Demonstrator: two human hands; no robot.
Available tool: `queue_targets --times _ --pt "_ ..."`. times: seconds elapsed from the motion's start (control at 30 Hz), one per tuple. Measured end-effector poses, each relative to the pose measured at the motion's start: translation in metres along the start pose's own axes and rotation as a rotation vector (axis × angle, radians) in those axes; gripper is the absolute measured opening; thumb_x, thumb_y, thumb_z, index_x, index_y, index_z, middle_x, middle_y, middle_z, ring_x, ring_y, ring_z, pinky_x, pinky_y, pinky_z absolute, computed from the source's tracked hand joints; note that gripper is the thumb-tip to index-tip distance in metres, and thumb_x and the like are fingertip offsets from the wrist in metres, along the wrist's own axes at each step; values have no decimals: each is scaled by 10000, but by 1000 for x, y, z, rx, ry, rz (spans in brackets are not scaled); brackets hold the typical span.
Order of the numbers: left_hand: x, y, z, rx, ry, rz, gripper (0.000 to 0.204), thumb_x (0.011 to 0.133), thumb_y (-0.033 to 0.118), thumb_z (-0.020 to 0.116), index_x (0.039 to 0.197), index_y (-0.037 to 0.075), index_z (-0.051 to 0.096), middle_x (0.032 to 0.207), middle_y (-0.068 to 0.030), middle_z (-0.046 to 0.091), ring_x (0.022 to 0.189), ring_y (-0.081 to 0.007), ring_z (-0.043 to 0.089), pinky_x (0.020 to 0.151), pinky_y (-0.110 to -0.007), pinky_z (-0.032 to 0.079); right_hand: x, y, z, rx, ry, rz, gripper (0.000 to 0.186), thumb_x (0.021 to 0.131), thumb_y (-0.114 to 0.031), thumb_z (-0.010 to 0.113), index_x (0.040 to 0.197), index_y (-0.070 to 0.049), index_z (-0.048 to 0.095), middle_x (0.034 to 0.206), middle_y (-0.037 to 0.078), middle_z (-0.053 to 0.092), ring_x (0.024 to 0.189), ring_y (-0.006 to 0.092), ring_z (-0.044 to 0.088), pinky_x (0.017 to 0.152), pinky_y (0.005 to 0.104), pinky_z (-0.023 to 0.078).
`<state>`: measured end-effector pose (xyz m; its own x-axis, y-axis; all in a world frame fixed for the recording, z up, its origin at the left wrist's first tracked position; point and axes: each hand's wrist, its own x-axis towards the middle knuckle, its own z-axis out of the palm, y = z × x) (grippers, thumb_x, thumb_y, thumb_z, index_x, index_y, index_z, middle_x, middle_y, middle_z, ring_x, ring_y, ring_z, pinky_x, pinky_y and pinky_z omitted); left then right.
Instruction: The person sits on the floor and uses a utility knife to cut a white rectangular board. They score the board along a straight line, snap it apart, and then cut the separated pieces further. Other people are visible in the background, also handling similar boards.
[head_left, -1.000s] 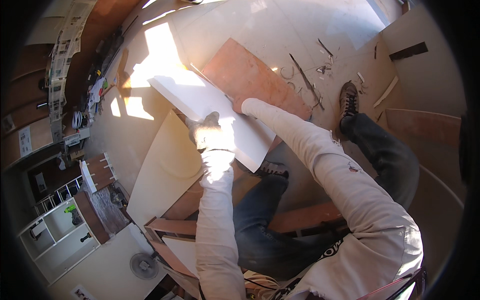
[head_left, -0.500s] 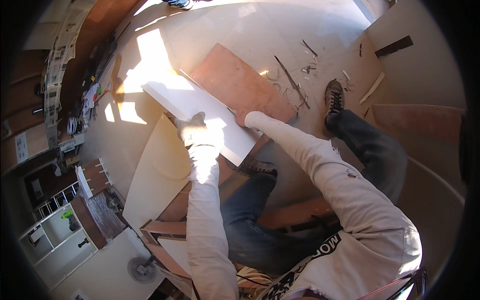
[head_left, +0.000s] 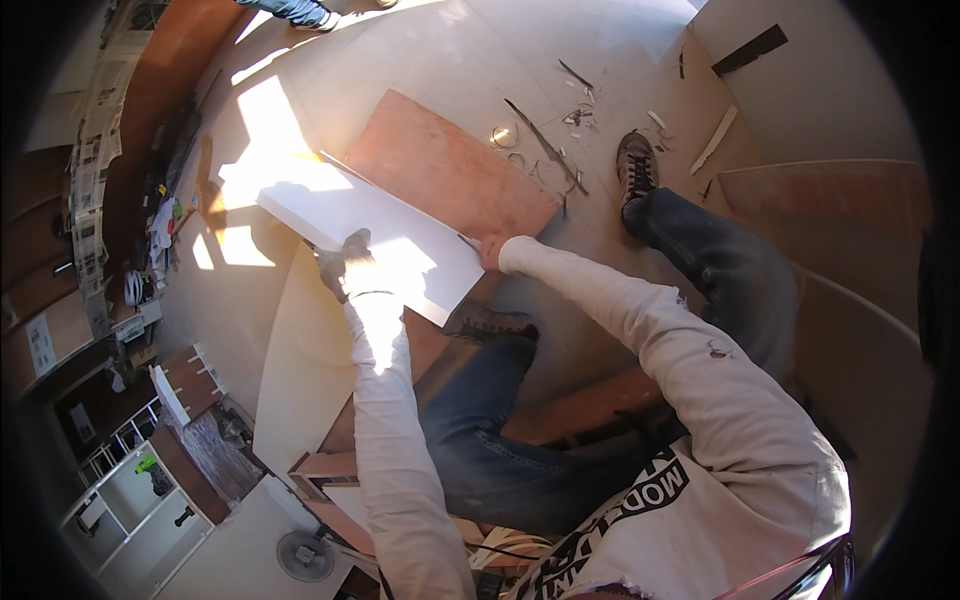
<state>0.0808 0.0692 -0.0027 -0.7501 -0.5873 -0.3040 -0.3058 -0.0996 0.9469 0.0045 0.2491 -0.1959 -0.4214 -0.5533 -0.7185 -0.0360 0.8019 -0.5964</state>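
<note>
A white panel (head_left: 400, 240) lies tilted in front of me, its left part in bright sunlight. My left hand (head_left: 347, 265), in a dark glove, is closed round its near edge, thumb on the top face. At the panel's far right edge is my bare right hand (head_left: 490, 252), fingers closed. A thin dark piece pokes out of it along the edge; its kind is too small to tell. A narrow pale strip (head_left: 338, 162) stands off the far edge. Beneath and beyond the panel lies a reddish-brown board (head_left: 440, 150).
Dark strips (head_left: 545, 145) and scraps litter the floor beyond. A pale curved sheet (head_left: 300, 350) lies at left, near a fan (head_left: 305, 555) and white shelving (head_left: 140, 510). My shoes (head_left: 637, 165) flank the board. Another person's leg (head_left: 300, 12) shows at the top.
The view has shifted, so most things sit farther left. My right hand is slightly farther from the panel's near right corner. Both hands remain on the panel; more of the other person's leg shows.
</note>
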Motion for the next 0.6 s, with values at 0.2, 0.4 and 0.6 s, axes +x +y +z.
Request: queue_targets --times 0.2,0.4,0.6 --pt "8 0 -6 112 120 -191 292 891 293 632 954 12 584 744 -84 592 572 -193 575 526 -340 488 -19 17 6 -69 -12 -75 449 973 -341 344 1183 -80 643 1215 175 634 1138 369 595 999 439 468" --pt "-4 -8 -14 78 109 -165 298 873 293 646 956 12 593 768 -94 598 606 -206 584 552 -346 495 -66 19 -8 10 -139 121 441 993 -331 345 1151 -55 650 1165 216 645 1052 392 634 945 452 497" --pt "-9 -6 -15 91 110 -147 304 855 293 659 957 12 602 792 -105 605 640 -219 594 579 -351 502 -62 27 10 -55 -36 35 439 1003 -336 341 1129 -49 649 1132 230 653 988 411 654 887 473 524"
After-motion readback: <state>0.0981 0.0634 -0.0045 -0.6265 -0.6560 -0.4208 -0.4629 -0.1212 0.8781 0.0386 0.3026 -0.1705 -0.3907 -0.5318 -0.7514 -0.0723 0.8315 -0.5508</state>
